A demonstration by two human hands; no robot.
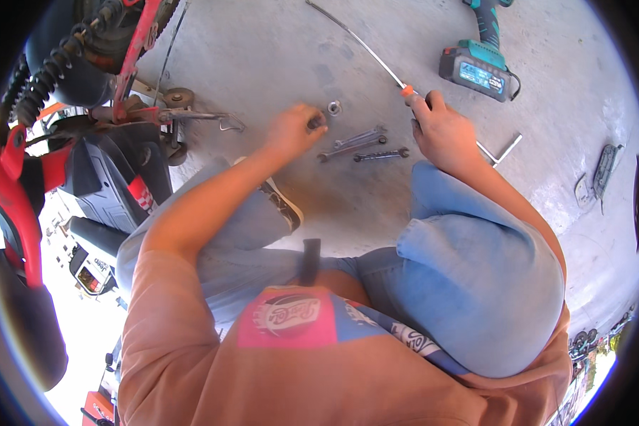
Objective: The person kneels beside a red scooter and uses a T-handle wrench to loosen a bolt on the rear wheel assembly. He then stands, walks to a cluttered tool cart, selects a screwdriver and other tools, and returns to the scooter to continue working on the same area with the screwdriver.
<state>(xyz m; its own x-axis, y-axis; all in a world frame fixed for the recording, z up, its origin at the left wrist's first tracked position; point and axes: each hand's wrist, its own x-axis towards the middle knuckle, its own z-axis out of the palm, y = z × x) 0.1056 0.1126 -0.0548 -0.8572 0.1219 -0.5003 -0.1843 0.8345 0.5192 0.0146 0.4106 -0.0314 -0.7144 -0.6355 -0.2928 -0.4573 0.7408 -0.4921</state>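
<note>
My right hand [445, 133] is closed around the handle of a long screwdriver [367, 50]. Its thin metal shaft points away to the far left, and an orange collar shows at the fingers. My left hand [298, 130] is over the floor with its fingers curled together. A dark spot shows between them, but I cannot make out what it is. Just right of those fingers lies a round metal nut or socket [334, 108]. Between my hands several wrenches [381, 154] rest on the concrete floor [262, 64].
At the left stands a red and black motorcycle [113, 163] with a coil spring [67, 57]. A teal cordless power tool [479, 67] lies at the far right. An angled metal rod [507, 149] sits beside my right wrist. Further right is a dark flat part [604, 170].
</note>
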